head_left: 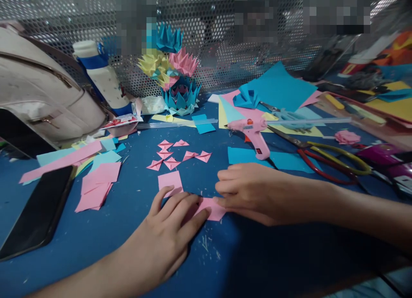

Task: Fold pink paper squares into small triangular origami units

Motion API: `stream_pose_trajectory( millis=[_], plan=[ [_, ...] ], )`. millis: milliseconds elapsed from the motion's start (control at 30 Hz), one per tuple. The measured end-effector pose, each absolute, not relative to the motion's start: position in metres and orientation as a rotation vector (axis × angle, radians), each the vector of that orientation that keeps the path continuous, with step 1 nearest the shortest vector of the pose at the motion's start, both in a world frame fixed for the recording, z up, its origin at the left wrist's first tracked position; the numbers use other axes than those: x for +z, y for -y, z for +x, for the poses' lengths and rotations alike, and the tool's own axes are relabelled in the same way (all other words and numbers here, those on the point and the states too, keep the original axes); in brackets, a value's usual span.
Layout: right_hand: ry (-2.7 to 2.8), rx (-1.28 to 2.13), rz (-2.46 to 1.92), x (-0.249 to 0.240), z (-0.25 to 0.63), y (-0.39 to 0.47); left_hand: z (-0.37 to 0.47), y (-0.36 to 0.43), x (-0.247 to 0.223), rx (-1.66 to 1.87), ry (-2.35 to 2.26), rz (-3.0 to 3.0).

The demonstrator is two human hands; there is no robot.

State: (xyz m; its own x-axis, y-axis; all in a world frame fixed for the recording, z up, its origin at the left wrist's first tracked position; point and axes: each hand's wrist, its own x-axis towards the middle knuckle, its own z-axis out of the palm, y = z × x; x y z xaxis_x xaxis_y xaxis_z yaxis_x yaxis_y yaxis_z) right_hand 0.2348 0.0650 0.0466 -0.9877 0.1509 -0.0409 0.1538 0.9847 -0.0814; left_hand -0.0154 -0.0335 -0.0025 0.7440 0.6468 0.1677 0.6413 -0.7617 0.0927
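A small pink paper piece (216,213) lies on the blue tabletop between my hands, partly covered by them. My left hand (175,229) rests over its left part, fingers spread and pressing down. At its right end, my right hand (247,193) has curled fingers pinched on the edge. Just behind my left fingers is a pink paper square (169,180), touched or overlapped by one fingertip. Several folded pink paper triangles (165,153) sit farther back. A stack of pink paper pieces (98,186) is to the left.
A phone (38,212) lies at left, near a bag (41,79) and a bottle (103,77). Paper flowers (182,96) stand behind. A pink glue gun (252,132), scissors (322,156) and blue paper strip (283,160) lie behind my right hand. A perforated metal panel (219,57) closes the back.
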Motion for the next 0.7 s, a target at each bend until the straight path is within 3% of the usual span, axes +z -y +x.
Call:
stream_pose_trajectory(
  millis=[100,333,700],
  plan=[
    [-3.112,-0.255,0.286,0.042,0.239,-0.070,-0.016,0.033,-0.003,0.252,-1.066,2.902],
    [-3.143,-0.903,0.644,0.009,0.231,-0.085,-0.017,0.034,-0.002,0.291,-1.054,2.887],
    [-3.017,-0.815,1.009,0.018,0.225,-0.060,-0.018,0.035,-0.002,0.325,-1.064,2.841]
  ],
)
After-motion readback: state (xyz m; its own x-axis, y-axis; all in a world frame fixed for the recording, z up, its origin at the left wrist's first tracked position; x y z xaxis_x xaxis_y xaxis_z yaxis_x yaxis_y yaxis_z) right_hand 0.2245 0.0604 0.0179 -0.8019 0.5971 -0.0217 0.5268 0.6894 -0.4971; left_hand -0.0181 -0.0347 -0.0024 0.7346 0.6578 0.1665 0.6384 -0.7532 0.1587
